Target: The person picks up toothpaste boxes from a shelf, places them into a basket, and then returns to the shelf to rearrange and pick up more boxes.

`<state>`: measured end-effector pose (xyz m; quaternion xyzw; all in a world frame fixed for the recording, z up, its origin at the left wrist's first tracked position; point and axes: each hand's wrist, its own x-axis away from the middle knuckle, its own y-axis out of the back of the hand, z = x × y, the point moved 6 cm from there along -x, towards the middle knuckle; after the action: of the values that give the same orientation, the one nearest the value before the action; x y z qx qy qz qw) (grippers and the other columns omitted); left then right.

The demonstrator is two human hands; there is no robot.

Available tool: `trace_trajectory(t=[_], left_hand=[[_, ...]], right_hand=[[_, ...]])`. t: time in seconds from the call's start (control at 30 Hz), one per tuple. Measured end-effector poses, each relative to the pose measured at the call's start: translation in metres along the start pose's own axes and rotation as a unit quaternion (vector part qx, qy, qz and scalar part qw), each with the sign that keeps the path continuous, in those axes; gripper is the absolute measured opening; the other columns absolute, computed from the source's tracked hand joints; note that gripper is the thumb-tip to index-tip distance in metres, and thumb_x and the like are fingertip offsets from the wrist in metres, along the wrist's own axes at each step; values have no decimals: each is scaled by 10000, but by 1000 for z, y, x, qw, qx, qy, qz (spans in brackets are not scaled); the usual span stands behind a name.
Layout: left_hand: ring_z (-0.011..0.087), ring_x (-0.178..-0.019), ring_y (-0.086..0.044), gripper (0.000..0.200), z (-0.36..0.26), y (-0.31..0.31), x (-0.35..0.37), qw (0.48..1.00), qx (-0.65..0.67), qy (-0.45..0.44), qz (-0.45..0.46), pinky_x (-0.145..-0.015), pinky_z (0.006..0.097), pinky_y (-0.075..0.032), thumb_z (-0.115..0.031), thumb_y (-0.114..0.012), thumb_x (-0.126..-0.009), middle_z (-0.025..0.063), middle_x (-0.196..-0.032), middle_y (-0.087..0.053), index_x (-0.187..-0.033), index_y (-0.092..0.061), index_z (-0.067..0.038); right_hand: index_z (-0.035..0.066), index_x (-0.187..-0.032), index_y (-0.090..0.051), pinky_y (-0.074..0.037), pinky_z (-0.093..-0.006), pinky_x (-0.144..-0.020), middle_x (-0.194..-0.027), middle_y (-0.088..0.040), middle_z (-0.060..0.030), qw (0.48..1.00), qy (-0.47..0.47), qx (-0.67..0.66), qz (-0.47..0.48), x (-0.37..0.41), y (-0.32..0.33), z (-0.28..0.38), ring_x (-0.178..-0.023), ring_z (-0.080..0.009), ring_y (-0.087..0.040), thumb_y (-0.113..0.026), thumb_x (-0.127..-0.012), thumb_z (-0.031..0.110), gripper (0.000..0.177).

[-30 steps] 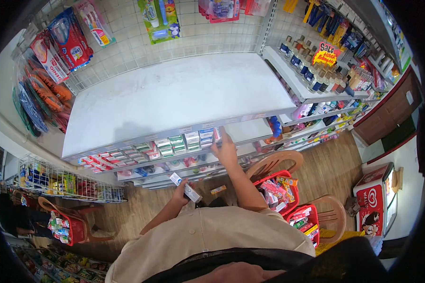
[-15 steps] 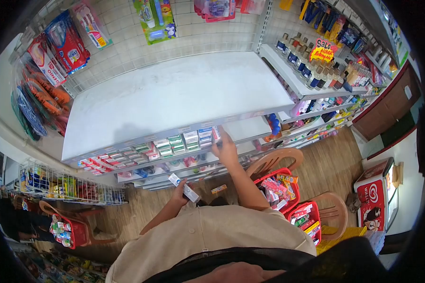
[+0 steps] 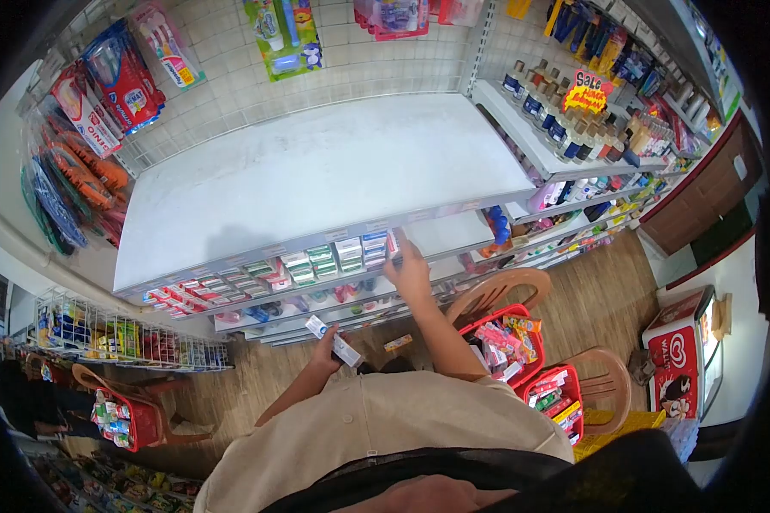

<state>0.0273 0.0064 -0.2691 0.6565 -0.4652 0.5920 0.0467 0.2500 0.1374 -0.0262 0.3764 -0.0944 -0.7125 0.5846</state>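
A white and blue box [image 3: 343, 350] lies in my left hand [image 3: 326, 349], its fingers closed round it, low in front of my shirt. My right hand [image 3: 410, 265] reaches to the shelf below the white top shelf [image 3: 316, 162]. Its fingers are at a small white and red box [image 3: 393, 244] at the right end of a row of boxes, touching or gripping it. Beside that stand blue and white boxes [image 3: 374, 248], then green and white boxes [image 3: 322, 262] further left.
Two red baskets [image 3: 535, 363] with packets stand at the right by brown chairs [image 3: 607, 389]. Perfume bottles [image 3: 565, 128] line the right shelf. A wire rack [image 3: 128, 338] and a person in dark clothes [image 3: 26, 398] near another red basket [image 3: 145, 423] are at the left.
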Motion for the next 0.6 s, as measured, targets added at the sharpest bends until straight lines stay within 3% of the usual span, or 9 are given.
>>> trace_trajectory(t=[0.23, 0.6], left_hand=[[234, -807, -615, 385, -3, 1, 9, 1000, 3, -17, -13, -764, 404, -530, -302, -767, -751, 67, -849, -597, -990, -528, -117], [223, -783, -619, 357, -4, -4, 13, 1000, -3, -18, -2, -768, 381, -529, -302, -756, -765, 69, -840, -602, -952, -537, -90]], right_hand=[[31, -1352, -390, -505, -438, -797, -1098, -575, -266, 999, -43, 21, -20, -2, -7, -10, -951, -423, -588, -658, -722, 68, 685], [47, -1349, -418, -444, -447, -940, -1211, -510, -318, 998, 59, -27, -4, -5, 7, -10, -1096, -458, -523, -657, -747, 140, 654]])
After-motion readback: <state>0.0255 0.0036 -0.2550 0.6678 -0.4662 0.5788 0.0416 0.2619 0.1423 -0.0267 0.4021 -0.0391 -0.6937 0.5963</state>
